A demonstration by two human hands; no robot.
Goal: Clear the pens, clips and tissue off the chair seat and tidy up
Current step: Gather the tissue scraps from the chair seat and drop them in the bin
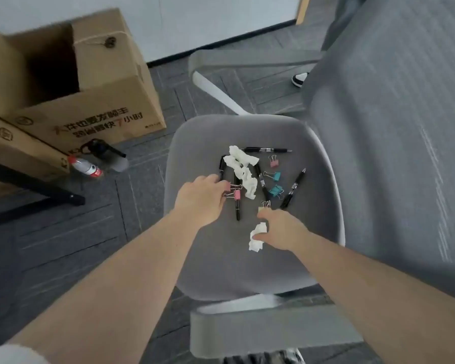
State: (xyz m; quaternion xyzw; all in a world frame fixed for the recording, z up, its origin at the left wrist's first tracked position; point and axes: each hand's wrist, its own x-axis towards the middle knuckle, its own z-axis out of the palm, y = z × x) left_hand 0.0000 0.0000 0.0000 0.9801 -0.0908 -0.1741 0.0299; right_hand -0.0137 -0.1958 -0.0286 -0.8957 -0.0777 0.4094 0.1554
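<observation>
On the grey chair seat (221, 258), a crumpled tissue (256, 239) sits pinched in the right hand (280, 229) fingers. Two pink clips (233, 191) lie at the left hand (201, 198) fingertips, touching; whether those fingers grip cannot be told. Pens (292, 189) lie beyond.

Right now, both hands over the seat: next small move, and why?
Probably close the left hand on the pink clips at its fingertips and lift them. The right hand already touches the small tissue wad and the pale clip, so it can pinch at once. Pens, teal clips and the long tissue lie farther off on the seat.
</observation>
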